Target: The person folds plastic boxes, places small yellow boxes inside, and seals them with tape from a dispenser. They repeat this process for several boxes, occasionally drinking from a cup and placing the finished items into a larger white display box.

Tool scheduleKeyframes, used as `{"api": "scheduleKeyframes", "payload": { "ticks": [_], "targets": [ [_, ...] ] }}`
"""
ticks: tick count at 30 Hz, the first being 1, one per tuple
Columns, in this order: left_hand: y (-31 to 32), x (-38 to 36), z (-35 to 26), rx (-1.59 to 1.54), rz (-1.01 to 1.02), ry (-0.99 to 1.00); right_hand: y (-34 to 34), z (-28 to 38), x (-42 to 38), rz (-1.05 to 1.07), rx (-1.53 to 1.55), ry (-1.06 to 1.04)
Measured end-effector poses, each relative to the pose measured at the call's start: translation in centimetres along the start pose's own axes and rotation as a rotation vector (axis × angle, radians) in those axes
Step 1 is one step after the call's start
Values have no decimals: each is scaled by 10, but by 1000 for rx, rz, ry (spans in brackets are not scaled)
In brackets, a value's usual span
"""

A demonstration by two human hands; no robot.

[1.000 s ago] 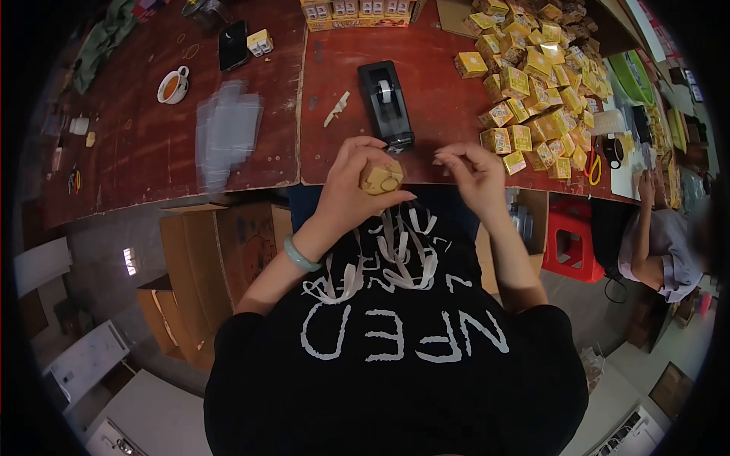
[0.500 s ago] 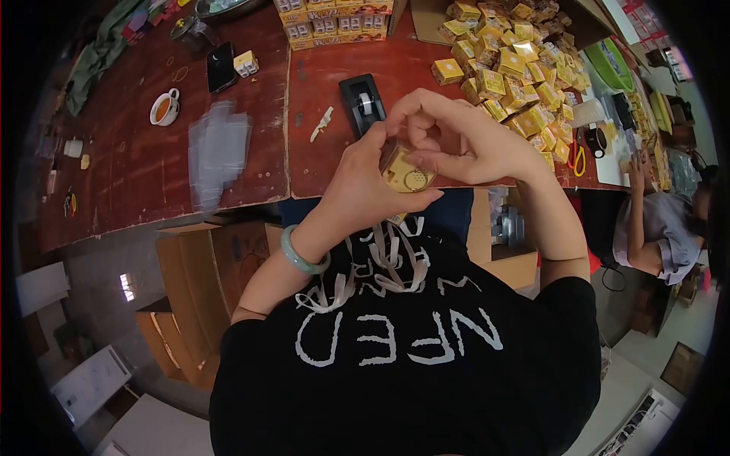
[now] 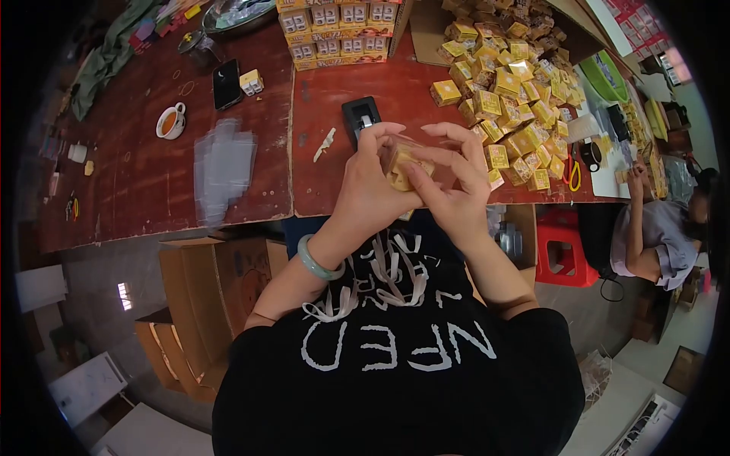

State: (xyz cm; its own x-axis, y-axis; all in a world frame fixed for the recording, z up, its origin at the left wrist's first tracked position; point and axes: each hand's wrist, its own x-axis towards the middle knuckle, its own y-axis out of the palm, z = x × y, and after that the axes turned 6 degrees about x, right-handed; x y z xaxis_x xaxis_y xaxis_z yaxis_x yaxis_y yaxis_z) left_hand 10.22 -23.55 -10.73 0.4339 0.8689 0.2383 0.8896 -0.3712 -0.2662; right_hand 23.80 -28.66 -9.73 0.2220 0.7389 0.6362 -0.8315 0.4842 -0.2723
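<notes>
A small yellow box, with a clear plastic layer at its top, is held above the table's front edge. My left hand is closed around its left side, a green bangle on that wrist. From the right, my right hand grips the same box, thumb pressed against its face and fingers curved over it. Part of the box is hidden by the fingers. Just beyond my hands sits a black tape dispenser. Left of it lies a twisted pale strip.
Many yellow boxes are heaped at the right, near yellow-handled scissors. Clear plastic sleeves, a cup of tea and a phone lie left. Display boxes stand behind. A co-worker sits at right.
My right hand has lowered and turned, its thumb now pressing on the box and its fingers reaching over it. My left hand still holds the box. The view has shifted slightly.
</notes>
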Motion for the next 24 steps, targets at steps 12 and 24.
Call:
{"api": "scheduleKeyframes", "payload": {
  "ticks": [12, 24],
  "targets": [
    [-12, 0, 11, -797, 259, -6, -48, -6, 43, 426, 424, 161],
    [-44, 9, 38, -1803, 509, -321, 2, 33, 168, 1186, 331, -273]
  ]
}}
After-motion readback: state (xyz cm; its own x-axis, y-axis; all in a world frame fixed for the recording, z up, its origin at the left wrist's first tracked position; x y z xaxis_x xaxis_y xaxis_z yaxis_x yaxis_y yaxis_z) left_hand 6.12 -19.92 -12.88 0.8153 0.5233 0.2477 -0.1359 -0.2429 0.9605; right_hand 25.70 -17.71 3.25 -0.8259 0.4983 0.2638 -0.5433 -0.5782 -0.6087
